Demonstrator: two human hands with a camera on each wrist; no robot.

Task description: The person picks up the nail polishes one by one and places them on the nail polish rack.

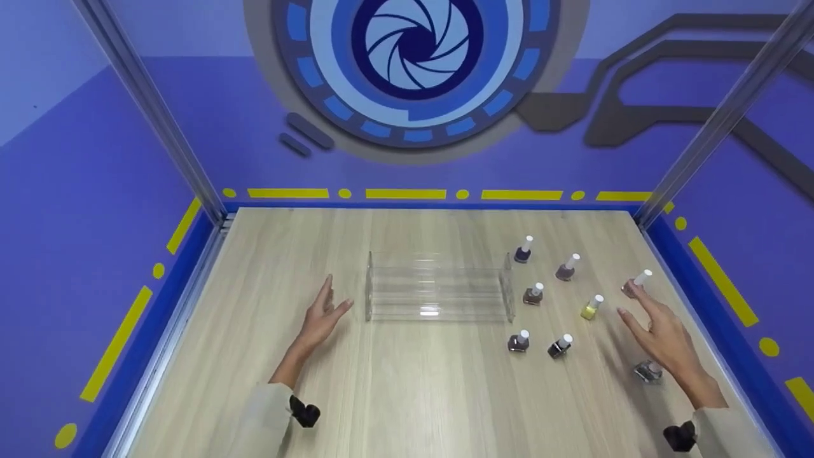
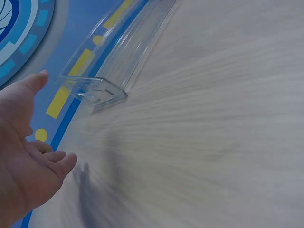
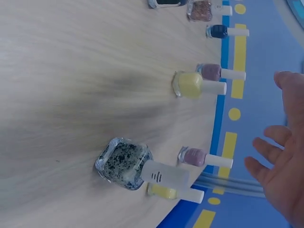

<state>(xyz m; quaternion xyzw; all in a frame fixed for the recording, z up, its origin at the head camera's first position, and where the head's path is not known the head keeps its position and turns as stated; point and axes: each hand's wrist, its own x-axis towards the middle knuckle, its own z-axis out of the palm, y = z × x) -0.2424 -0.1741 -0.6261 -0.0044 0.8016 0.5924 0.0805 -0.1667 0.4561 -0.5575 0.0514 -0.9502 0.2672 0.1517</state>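
Several nail polish bottles stand on the table's right half. My right hand (image 1: 666, 337) hovers over that side, thumb and fingers spread, holding nothing. In the head view its fingertips overlap a pinkish bottle (image 1: 629, 288) with a white cap. A black-speckled bottle (image 3: 124, 162) stands beneath the wrist; beyond it are a yellow bottle (image 3: 190, 85) and a mauve bottle (image 3: 194, 156). My left hand (image 1: 320, 323) hangs over the table with fingers extended, left of a clear tiered rack (image 1: 439, 292). The rack's side panel (image 2: 102, 92) shows beyond the thumb; no bottles stand on its tiers.
Nearer the rack are a dark blue bottle (image 1: 523, 254), a glittery brown bottle (image 1: 533, 296) and a black-capped bottle (image 1: 559, 346). Metal rails and blue walls (image 1: 718, 254) bound the wooden table (image 1: 413, 394).
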